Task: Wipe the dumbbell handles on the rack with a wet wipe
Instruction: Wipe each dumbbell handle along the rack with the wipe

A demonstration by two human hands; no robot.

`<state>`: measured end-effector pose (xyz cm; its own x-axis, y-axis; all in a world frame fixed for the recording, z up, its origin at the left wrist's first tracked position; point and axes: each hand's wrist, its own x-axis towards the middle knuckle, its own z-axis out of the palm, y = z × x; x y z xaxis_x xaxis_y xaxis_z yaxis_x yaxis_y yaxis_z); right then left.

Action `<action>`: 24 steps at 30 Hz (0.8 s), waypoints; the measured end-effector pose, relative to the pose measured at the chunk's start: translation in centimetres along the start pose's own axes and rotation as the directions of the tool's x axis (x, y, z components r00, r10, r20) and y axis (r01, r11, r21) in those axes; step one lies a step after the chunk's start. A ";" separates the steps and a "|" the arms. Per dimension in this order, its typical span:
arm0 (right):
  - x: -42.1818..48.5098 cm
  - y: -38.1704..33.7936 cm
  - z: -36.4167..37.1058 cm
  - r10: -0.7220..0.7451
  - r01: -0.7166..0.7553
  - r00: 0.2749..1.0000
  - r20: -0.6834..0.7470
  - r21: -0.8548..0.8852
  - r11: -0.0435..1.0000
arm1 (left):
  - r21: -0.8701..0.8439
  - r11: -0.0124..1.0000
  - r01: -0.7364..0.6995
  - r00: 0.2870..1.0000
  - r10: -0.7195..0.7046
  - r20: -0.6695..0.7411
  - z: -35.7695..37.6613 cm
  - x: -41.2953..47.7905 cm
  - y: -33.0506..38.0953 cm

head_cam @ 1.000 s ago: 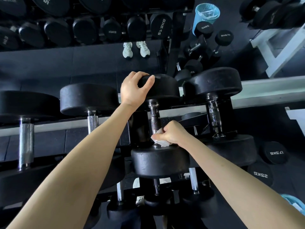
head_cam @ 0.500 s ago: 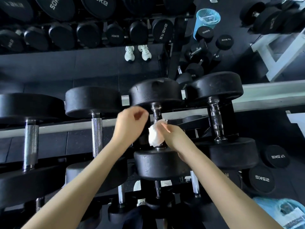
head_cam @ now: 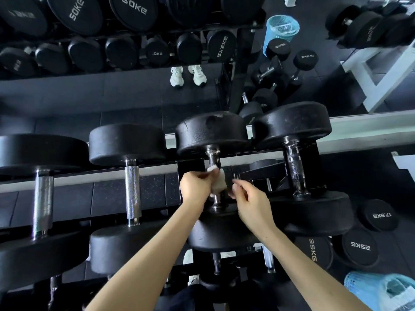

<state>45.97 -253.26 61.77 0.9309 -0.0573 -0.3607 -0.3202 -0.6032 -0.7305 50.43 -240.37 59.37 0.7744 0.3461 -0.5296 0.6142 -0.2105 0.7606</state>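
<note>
Rack (head_cam: pixel 157 173) crosses mid-frame with a row of black dumbbells. On the centre dumbbell (head_cam: pixel 211 133), your left hand (head_cam: pixel 195 187) pinches the white wet wipe (head_cam: pixel 219 182) against the chrome handle (head_cam: pixel 213 157). Your right hand (head_cam: pixel 249 198) is just beside it, fingers loosely curled, holding nothing.

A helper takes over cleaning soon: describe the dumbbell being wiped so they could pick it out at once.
Look at the nearest row of four black rubber-headed dumbbells side by side. Take the third dumbbell from the left. Its neighbours' chrome handles are bare; its handle carries a white wet wipe gripped by the left hand.
</note>
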 end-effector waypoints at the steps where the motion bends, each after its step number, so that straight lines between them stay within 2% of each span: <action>1: -0.2 0.1 0.1 0.015 -0.014 1.000 -0.012 0.051 0.999 | -0.036 0.999 0.000 1.000 -0.001 -0.021 0.1 0.1 0.3; 5: -0.6 0.1 0.3 -0.008 0.017 0.998 -0.065 0.141 0.990 | -0.251 0.966 0.063 0.997 -0.069 -0.016 0.6 0.6 0.7; 9: -0.8 0.2 0.3 -0.030 0.043 0.995 -0.097 0.133 0.990 | -0.503 0.850 0.156 0.985 -0.174 0.012 1.0 1.5 1.4; 11: -0.8 0.2 0.4 -0.033 0.049 0.993 -0.114 0.138 0.989 | -0.543 0.821 0.175 0.982 -0.188 0.032 1.3 1.7 1.6; 16: -0.8 0.4 0.6 -0.051 0.068 0.988 -0.144 0.112 0.991 | -0.502 0.855 0.129 0.992 -0.108 0.070 1.3 1.2 0.6; 21: -0.7 0.6 0.8 -0.065 0.076 0.983 -0.174 0.057 0.995 | -0.317 0.948 0.004 0.993 0.034 0.114 0.3 0.8 -0.6; 24: -0.7 0.8 1.0 -0.079 0.087 0.981 -0.178 0.041 0.995 | -0.173 0.984 -0.041 0.990 0.063 0.124 -0.2 1.1 -1.2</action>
<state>44.90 -252.92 60.91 0.9696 -0.1508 -0.1930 -0.2448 -0.5730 -0.7822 50.48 -239.53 57.92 0.8244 0.2162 -0.5232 0.5465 -0.0631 0.8351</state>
